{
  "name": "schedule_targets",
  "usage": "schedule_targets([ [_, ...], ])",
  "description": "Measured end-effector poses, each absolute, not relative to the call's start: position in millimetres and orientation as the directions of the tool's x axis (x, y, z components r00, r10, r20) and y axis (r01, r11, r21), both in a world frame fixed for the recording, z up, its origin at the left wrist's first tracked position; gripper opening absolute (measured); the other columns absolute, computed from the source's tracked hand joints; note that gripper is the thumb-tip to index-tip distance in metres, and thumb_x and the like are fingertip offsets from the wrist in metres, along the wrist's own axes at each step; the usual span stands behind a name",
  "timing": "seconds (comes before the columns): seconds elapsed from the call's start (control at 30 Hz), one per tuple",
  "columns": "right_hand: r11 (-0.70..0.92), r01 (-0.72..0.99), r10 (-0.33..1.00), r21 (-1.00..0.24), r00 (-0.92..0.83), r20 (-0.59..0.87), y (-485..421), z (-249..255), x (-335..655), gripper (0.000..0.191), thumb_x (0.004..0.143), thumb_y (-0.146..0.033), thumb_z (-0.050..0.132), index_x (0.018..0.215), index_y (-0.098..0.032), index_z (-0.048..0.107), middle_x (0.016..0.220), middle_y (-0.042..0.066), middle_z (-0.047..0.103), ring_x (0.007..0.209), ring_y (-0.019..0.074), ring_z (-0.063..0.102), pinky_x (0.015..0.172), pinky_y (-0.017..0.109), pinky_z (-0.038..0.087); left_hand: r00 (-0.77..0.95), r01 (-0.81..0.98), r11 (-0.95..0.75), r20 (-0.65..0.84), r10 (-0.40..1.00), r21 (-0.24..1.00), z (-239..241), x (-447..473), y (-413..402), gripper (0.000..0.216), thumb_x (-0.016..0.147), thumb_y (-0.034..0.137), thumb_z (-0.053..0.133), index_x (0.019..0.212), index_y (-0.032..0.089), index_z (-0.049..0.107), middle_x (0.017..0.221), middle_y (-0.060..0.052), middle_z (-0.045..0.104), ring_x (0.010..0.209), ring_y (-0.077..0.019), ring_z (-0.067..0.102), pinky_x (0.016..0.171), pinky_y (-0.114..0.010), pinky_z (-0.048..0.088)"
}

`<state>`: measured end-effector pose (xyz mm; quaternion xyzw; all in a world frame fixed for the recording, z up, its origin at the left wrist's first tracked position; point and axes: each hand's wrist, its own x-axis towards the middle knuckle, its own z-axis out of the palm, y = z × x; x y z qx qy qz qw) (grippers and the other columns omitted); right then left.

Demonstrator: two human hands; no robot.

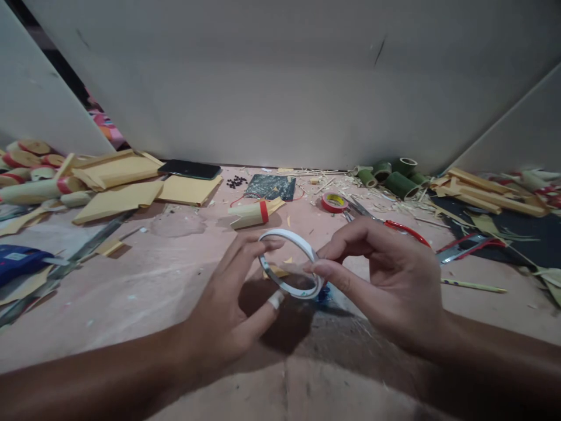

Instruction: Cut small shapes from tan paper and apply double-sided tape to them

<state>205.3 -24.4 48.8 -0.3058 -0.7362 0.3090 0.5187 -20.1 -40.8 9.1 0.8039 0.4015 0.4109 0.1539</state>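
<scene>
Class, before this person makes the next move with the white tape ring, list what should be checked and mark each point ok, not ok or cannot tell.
1. Both hands on the white tape ring: ok; left hand and right hand pinch it from opposite sides.
2. Ring lifted off the floor: ok.
3. Loose tape end found: cannot tell; a white bit sits on a left finger.
4. Scissors within reach: ok, just beyond the right hand.
5. Bamboo piece with red band close by: ok, just behind the ring.
6. Floor free of scraps: not ok; shavings and offcuts lie around.
</scene>
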Motion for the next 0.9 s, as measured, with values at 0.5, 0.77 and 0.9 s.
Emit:
schedule_targets([
  [0.5,0.429,-0.107,0.876,-0.897,-0.191,0.442,-29,64,189,0.017,0.094,-0.012,0.071,0.084,-0.022,0.062,0.081,-0.002,0.068,0.066,0.0111,0.072,0.061,0.024,0.059,0.560,0.461,-0.778,0.540,0.628,0.427,26,-12,-54,0.014,0.097,0.010,0.048,0.097,0.020,0.058,0.095,-0.004,0.070,0.101,-0.0216,0.064,0.107,-0.042,0.043],
  [0.77,0.339,-0.052,0.884,-0.939,-0.324,0.337,3,43,191,0.017,0.096,-0.017,0.069,0.083,-0.021,0.059,0.092,-0.002,0.060,0.068,0.0099,0.061,0.061,0.026,0.054,0.641,0.414,-0.844,0.550,0.536,0.341,25,-53,-29,0.013,0.097,0.016,0.051,0.084,0.021,0.050,0.071,0.003,0.051,0.066,-0.0158,0.049,0.075,-0.035,0.043],
  [0.9,0.311,0.083,0.899,-0.947,-0.348,0.265,13,24,189,0.018,0.096,-0.018,0.068,0.082,-0.021,0.057,0.086,-0.002,0.061,0.072,0.0126,0.061,0.065,0.028,0.050,0.580,0.524,-0.809,0.583,0.569,0.267,24,-60,-11,0.026,0.099,0.013,0.049,0.074,0.021,0.044,0.064,0.004,0.039,0.061,-0.0150,0.041,0.070,-0.035,0.040],
])
